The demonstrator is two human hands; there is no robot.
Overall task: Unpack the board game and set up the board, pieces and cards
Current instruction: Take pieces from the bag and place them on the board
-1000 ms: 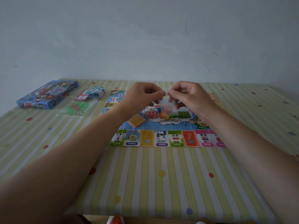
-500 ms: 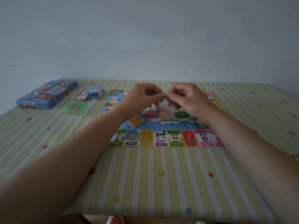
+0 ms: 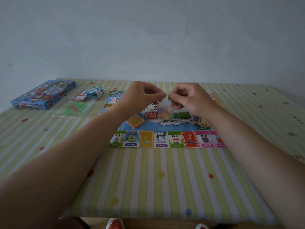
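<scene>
Altogether two bare hands are raised over one unfolded, colourful paper game board (image 3: 166, 138) that lies flat on the green-and-white striped, dotted tablecloth (image 3: 148, 182). Between them hangs one small clear plastic bag of mixed-colour game pieces (image 3: 165, 109), blurred, above the board's blue middle. The left hand (image 3: 140, 96) and the right hand (image 3: 189, 98) each pinch the bag's top edge between thumb and forefinger, fingertips nearly touching, the other fingers curled in. Along the board's near edge eight squares show; readable are 日本, 印尼, 泰国, 机会 beside a white question mark, and prices 2000元, 1200元, 1600元, 1000元. One orange card-shaped panel (image 3: 135, 121) sits in the board's centre area, left of the large title lettering, which the bag partly hides. Far left lies one flat blue cartoon-printed game box (image 3: 44, 95). Between box and board lie one clear bag of green and red pieces (image 3: 74, 108) and one wrapped bundle of cards (image 3: 90, 95), their print too small to read.
</scene>
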